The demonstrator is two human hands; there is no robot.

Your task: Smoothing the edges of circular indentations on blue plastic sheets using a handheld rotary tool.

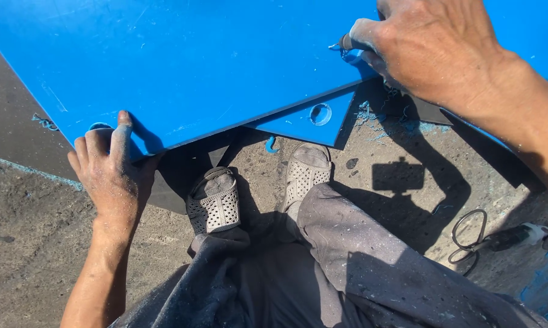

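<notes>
Head view, looking straight down. A big blue sheet fills the top of the frame, lying flat over a dark sheet on the rough concrete ground. A second, smaller blue piece pokes out from under the big sheet's near edge, with a round hole cut in it.

Left hand rests at the near edge of the blue sheet, palm down, fingers slightly spread, fingertips and thumb pressed flat on the blue surface beside another hole. It grips nothing.

Right hand sits at the top right on the sheet, fingers curled tight round a small dark tool whose tip touches the blue surface. Most of the tool is hidden by the hand.

Blue shavings lie scattered just below that hand. Two grey mesh shoes stand at the sheet's edge; dusty grey trousers below. A power tool with a looped cable lies at the right, well apart from both hands.
</notes>
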